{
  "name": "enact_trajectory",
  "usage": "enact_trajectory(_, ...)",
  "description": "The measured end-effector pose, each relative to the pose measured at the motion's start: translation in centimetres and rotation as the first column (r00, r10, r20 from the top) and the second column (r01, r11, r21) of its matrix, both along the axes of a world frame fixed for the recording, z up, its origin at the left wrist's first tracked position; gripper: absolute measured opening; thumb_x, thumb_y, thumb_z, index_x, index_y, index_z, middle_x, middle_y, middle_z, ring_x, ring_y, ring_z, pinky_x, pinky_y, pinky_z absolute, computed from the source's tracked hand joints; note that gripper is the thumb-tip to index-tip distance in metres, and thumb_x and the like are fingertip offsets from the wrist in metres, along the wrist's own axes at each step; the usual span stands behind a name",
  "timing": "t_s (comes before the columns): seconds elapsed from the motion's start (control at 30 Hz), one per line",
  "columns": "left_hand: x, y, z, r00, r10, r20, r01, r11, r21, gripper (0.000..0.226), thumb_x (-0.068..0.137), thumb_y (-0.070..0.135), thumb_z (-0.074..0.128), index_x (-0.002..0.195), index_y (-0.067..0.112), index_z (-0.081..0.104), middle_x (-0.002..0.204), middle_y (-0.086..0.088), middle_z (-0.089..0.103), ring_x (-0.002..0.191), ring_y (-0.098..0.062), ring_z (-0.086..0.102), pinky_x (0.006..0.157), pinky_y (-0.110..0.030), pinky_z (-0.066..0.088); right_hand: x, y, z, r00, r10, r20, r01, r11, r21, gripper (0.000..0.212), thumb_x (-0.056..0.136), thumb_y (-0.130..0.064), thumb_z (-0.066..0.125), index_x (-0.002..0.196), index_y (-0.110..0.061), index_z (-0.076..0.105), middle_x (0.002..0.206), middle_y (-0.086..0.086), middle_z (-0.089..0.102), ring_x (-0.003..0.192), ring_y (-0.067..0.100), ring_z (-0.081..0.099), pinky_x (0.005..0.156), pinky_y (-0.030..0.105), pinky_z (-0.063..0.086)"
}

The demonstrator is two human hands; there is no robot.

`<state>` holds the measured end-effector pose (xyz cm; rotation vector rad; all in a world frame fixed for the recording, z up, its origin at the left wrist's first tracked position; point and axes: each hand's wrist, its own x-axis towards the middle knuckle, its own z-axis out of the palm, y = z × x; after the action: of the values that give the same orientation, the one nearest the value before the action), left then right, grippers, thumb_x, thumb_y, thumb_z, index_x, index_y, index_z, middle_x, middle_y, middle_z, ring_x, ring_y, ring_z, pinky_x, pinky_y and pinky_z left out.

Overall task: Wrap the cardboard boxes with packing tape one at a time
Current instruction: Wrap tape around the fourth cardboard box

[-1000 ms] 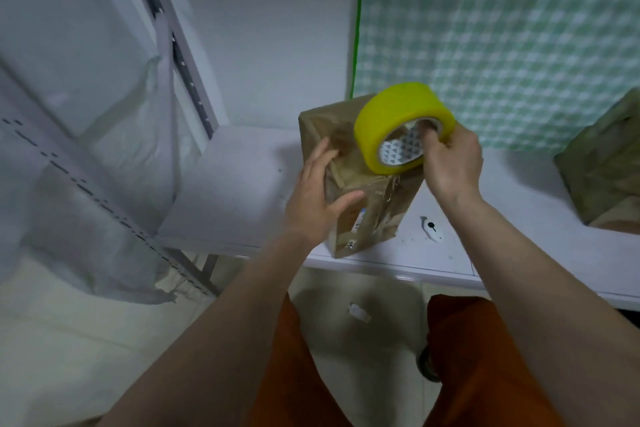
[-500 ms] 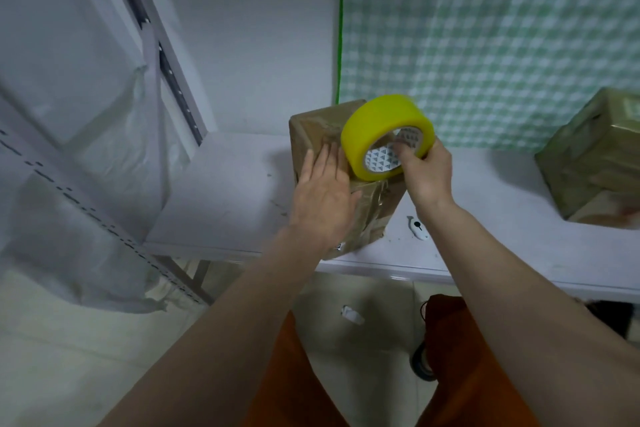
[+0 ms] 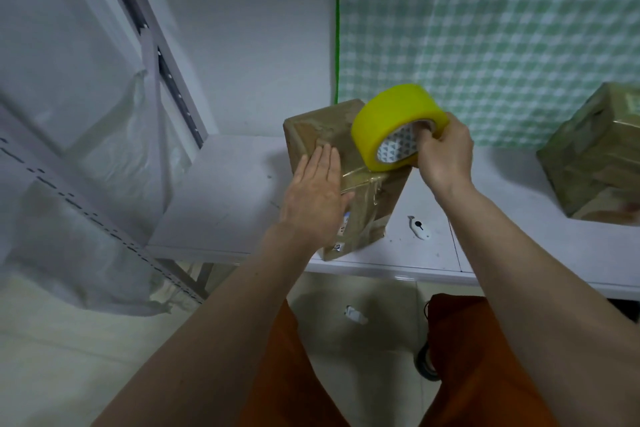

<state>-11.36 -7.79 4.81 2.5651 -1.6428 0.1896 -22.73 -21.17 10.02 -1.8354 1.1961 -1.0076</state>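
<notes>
A brown cardboard box, shiny with tape, stands tilted on the white table near its front edge. My left hand lies flat on the box's near face, fingers straight and together. My right hand grips a yellow roll of packing tape, fingers hooked into its core, and holds it against the box's top right. A strip of tape runs from the roll across the box towards my left hand.
A second taped box sits at the table's right end. A small white cutter lies on the table right of the box. A green checked cloth hangs behind. A metal shelf frame with plastic sheeting stands to the left.
My left hand went from gripping the box's side, thumb out, to lying flat on its face and sliding up. The tape roll stayed at the box's top right corner.
</notes>
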Motion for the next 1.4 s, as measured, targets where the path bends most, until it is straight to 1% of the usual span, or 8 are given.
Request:
enact_trajectory(0.2, -0.4, -0.8, 0.1, 0.999, 0.013, 0.047, -0.015, 0.999, 0.05, 0.07, 0.102, 0.048, 0.02, 0.153, 0.006, -0.003, 0.162, -0.011, -0.004, 0.15, -0.021, -0.006, 0.122, -0.037, -0.005, -0.2, -0.6, -1.0, 0.999, -0.051, -0.002, 0.051, 0.992, 0.113, 0.015, 0.09, -0.025, 0.058, 0.099, -0.013, 0.06, 0.09, 0.003, 0.059, 0.095, 0.031, 0.061, 0.083, 0.051, 0.052)
enact_trajectory(0.4, -1.3, -1.6, 1.5, 0.998, 0.055, 0.009, -0.056, 0.988, 0.144, 0.063, 0.1, 0.054, 0.023, 0.154, 0.03, 0.003, 0.161, -0.019, -0.004, 0.149, -0.029, -0.005, 0.121, -0.043, -0.006, 0.1, -0.7, -1.3, 0.998, -0.05, -0.028, 0.053, 0.989, 0.14, 0.019, 0.089, -0.025, 0.064, 0.089, -0.006, 0.066, 0.088, 0.012, 0.064, 0.09, 0.032, 0.063, 0.081, 0.047, 0.052)
enact_trajectory(0.63, -2.9, -3.2, 1.7, 1.0, 0.02, 0.009, -0.021, 0.991, 0.131, 0.081, 0.096, 0.057, 0.04, 0.154, 0.01, 0.011, 0.162, -0.013, -0.002, 0.149, -0.027, -0.008, 0.121, -0.038, -0.008, 0.0, -0.4, -2.2, 1.0, -0.013, 0.023, 0.009, 0.982, 0.19, 0.023, 0.079, -0.028, 0.075, 0.085, -0.007, 0.07, 0.083, 0.011, 0.067, 0.084, 0.027, 0.065, 0.073, 0.04, 0.054)
enact_trajectory(0.73, -3.0, -3.2, 1.6, 1.0, 0.012, -0.018, -0.01, 0.99, 0.139, 0.09, 0.093, 0.058, 0.046, 0.154, 0.007, 0.003, 0.162, -0.013, -0.003, 0.149, -0.026, -0.006, 0.12, -0.036, -0.008, 0.1, -0.2, -2.2, 1.0, -0.019, 0.018, 0.015, 0.984, 0.18, 0.023, 0.087, -0.026, 0.065, 0.08, -0.005, 0.065, 0.078, 0.01, 0.063, 0.083, 0.03, 0.063, 0.065, 0.035, 0.046)
enact_trajectory(0.87, -2.8, -3.1, 1.9, 1.0, 0.005, 0.003, -0.005, 0.987, 0.162, 0.088, 0.091, 0.061, 0.048, 0.153, 0.008, 0.017, 0.162, -0.014, 0.001, 0.149, -0.029, -0.005, 0.119, -0.038, -0.007, 0.3, 0.0, -1.4, 0.997, 0.037, -0.066, -0.035, 0.999, 0.031, 0.027, 0.094, -0.022, 0.05, 0.095, 0.002, 0.061, 0.096, 0.018, 0.063, 0.092, 0.034, 0.057, 0.069, 0.032, 0.035)
enact_trajectory(0.97, -2.5, -2.8, 1.4, 0.999, 0.031, -0.033, -0.025, 0.986, 0.165, 0.1, 0.09, 0.061, 0.049, 0.153, 0.003, -0.003, 0.162, -0.015, -0.006, 0.149, -0.027, -0.008, 0.119, -0.036, -0.008, 0.0, -1.1, -0.1, 0.999, 0.014, -0.04, -0.016, 0.999, -0.042, 0.022, 0.092, -0.017, 0.045, 0.099, 0.001, 0.056, 0.101, 0.017, 0.06, 0.089, 0.033, 0.055, 0.07, 0.036, 0.041)
enact_trajectory(1.1, -2.4, -2.8, 0.8, 0.998, 0.031, -0.046, -0.024, 0.987, 0.157, 0.099, 0.093, 0.058, 0.045, 0.151, 0.001, -0.012, 0.161, -0.014, -0.014, 0.149, -0.024, -0.013, 0.118, -0.034, -0.009, -1.3, -3.5, 0.1, 0.997, -0.054, 0.056, 0.051, 0.998, 0.045, 0.016, 0.093, -0.021, 0.044, 0.096, -0.007, 0.052, 0.1, 0.012, 0.059, 0.078, 0.038, 0.064, 0.052, 0.042, 0.057)
enact_trajectory(1.4, -2.6, -2.7, 0.5, 0.998, -0.022, -0.064, 0.029, 0.995, 0.1, 0.087, 0.094, 0.056, 0.044, 0.152, 0.03, -0.014, 0.161, -0.015, -0.013, 0.149, -0.026, -0.012, 0.119, -0.036, -0.006, -1.5, -5.3, -2.1, 0.979, -0.12, 0.167, 0.072, 0.961, 0.269, 0.02, 0.093, -0.023, 0.055, 0.104, -0.007, 0.06, 0.103, 0.015, 0.063, 0.082, 0.03, 0.061, 0.046, 0.028, 0.044)
